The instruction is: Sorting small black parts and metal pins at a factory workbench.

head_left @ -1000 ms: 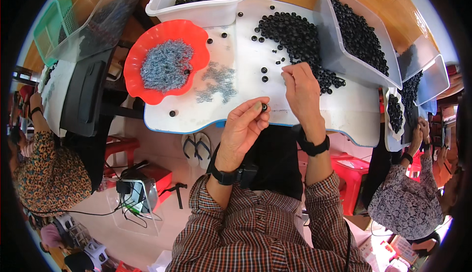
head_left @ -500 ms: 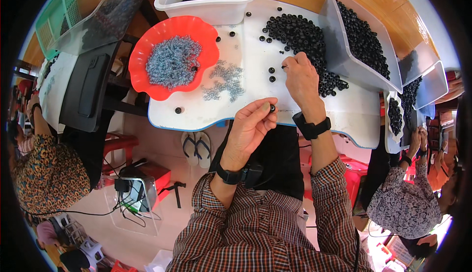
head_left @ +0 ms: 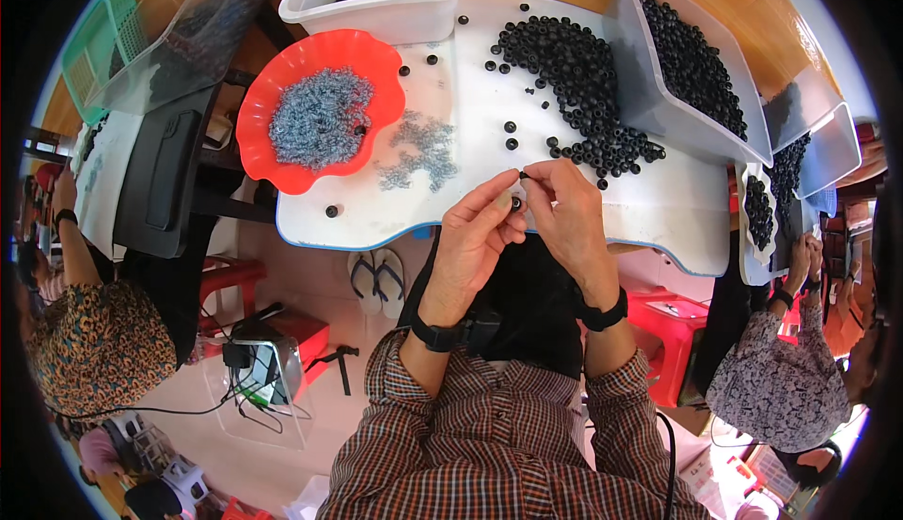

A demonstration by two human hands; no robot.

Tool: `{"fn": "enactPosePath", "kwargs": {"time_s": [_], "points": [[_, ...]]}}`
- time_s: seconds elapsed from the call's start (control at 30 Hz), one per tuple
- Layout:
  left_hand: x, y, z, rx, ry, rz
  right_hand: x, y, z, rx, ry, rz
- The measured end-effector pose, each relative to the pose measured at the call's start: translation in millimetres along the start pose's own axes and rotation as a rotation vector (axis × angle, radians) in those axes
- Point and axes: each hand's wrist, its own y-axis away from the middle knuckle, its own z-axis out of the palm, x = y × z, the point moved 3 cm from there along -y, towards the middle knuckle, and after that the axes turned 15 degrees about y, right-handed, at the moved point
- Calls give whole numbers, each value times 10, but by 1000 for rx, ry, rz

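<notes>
Black ring point(head_left: 516, 203), pinched in the left hand point(head_left: 475, 231) while the right hand point(head_left: 571, 214) pinched a dark bit point(head_left: 523, 175), could have dropped off the tabletop point(head_left: 480, 106) if fingertips slipped.

Left hand point(head_left: 478, 238) and right hand point(head_left: 571, 217) hover close together, fingers point(head_left: 489, 195) pinched.

On a pink floor point(head_left: 329, 426), a pair of pale flip-flops point(head_left: 389, 283) with dark straps lies near a black T-shaped object point(head_left: 343, 362), possibly a hammer. A red plastic stool point(head_left: 668, 351) stands at right. One co-worker point(head_left: 103, 355) in a patterned top is far left, another co-worker point(head_left: 779, 393) far right.
</notes>
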Motion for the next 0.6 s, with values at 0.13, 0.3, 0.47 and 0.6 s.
{"fn": "enactPosePath", "kwargs": {"time_s": [0.13,0.3,0.47,0.6], "points": [[-15,3,11,17,-33,-7,13,37,-21,37,-163,94],[-10,14,8,20,-40,1,37,73,3,1,-331,198],[-25,6,13,18,-35,-4,75,85,1,14,-360,207],[-25,8,14,21,-33,-4,111,95,45,10,-417,216]]}}
